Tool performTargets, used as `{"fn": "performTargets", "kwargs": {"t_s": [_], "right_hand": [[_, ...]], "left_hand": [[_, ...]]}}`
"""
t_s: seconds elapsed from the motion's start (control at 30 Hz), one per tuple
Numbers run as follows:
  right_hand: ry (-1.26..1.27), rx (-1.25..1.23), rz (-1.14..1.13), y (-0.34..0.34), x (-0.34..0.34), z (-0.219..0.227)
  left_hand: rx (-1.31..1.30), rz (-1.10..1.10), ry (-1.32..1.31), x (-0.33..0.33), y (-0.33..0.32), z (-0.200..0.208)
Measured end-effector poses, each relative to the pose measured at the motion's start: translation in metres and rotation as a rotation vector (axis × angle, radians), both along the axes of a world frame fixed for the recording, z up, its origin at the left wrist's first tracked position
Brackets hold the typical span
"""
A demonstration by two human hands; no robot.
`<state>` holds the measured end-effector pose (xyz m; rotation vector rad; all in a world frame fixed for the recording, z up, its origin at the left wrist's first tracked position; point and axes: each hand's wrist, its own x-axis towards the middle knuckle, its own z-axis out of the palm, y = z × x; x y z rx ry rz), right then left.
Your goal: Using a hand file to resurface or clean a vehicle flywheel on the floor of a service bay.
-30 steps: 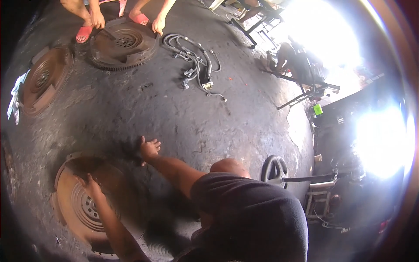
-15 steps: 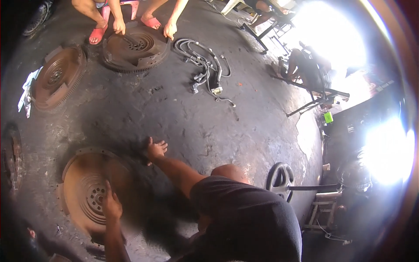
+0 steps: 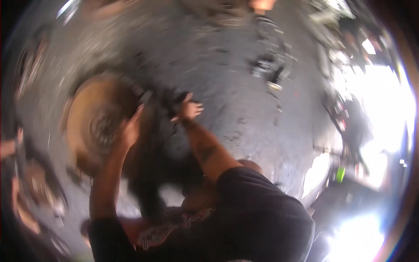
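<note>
A large rust-brown toothed flywheel point(image 3: 85, 115) lies flat on the dark floor, blurred, with a ring of holes at its centre. My left hand point(image 3: 129, 131) is over its right side, fingers stretched upward and smeared by motion; whether it touches the metal I cannot tell. A small dark grey shape shows past its fingertips, too blurred to name. To the right of the flywheel, my right hand point(image 3: 190, 109) is above the floor with its fingers apart and nothing visible in it.
A bundle of cables with connectors point(image 3: 273, 65) lies at the far right. Another flywheel point(image 3: 222, 13) shows at the top edge, with a co-worker's hand point(image 3: 263, 4) beside it. Other people's arms point(image 3: 24, 212) appear at the left rim. Bright light washes out the right.
The whole view has swung and blurred. Both hands now appear higher and farther right in the picture, and the left has moved to the flywheel's right side. The co-worker's feet are out of view.
</note>
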<state>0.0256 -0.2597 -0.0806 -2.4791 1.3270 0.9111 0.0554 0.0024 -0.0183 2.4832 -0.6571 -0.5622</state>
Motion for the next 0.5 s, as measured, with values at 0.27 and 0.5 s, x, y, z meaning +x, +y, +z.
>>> {"fn": "performTargets", "kwargs": {"t_s": [0.27, 0.5], "right_hand": [[0.03, 0.17, -0.028, -0.008, -0.003, 0.023], [-0.038, 0.263, -0.204, -0.036, -0.005, 0.002]], "left_hand": [[0.297, -0.008, 0.176, -0.022, -0.012, 0.078], [0.343, -0.021, 0.352, -0.042, -0.053, 0.072]]}}
